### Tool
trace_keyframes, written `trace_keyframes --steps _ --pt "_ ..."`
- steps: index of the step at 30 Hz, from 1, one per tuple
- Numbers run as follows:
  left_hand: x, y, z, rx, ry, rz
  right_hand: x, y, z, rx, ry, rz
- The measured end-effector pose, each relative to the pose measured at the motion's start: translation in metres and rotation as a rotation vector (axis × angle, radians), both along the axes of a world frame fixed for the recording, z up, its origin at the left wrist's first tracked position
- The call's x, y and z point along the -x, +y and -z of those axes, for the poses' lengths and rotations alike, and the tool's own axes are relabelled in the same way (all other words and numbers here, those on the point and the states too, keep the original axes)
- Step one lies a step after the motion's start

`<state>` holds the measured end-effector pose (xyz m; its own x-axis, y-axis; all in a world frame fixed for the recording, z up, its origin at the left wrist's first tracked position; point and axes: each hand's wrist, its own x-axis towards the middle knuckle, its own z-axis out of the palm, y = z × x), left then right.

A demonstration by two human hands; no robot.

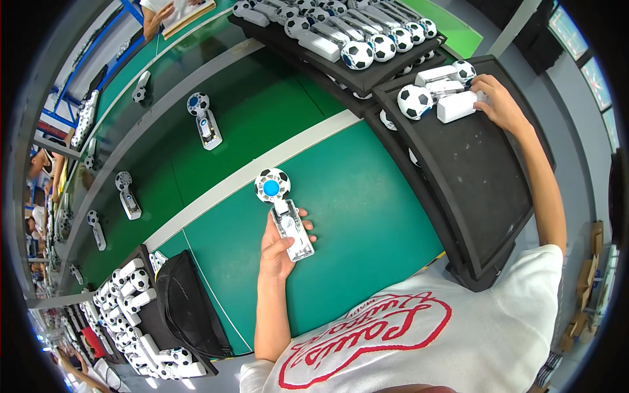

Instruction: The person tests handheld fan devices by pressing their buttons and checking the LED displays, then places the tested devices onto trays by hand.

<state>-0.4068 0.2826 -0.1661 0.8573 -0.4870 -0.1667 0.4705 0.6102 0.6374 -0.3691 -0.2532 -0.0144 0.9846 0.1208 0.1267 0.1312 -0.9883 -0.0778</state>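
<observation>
My left hand (275,259) is wrapped round the handle of what looks like a handheld fan (300,243), held upright over the green table. Its round head has a black-and-white football pattern and a blue centre, and its handle stands with the inside showing. Far to the right, my right hand (501,105) grips the end of a white handle on another football-patterned fan (457,107), which lies on a black tray (478,177). Several more fans lie beside it in that tray's far end; the fingertips are partly hidden behind the handle.
A stacked black tray (367,82) full of fans stands at the back. On the green conveyor belt (255,98) lie spaced fans, one (207,124) nearest me. At left, a tray of jumbled fans (131,308) sits beside a black bag (187,301). Other people work beyond the belt.
</observation>
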Motion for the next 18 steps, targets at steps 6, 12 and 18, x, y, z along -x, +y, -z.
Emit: trace_keyframes --steps 6,12,18 --pt "-0.002 -0.007 0.001 -0.031 -0.031 -0.015 0.005 0.003 0.012 -0.067 -0.139 -0.079" --pt "0.001 -0.009 0.001 -0.042 -0.037 -0.014 0.009 0.003 0.005 0.041 -0.068 -0.167" --pt "0.002 -0.012 0.0 -0.011 -0.024 -0.007 0.004 0.0 0.022 -0.027 -0.228 -0.173"
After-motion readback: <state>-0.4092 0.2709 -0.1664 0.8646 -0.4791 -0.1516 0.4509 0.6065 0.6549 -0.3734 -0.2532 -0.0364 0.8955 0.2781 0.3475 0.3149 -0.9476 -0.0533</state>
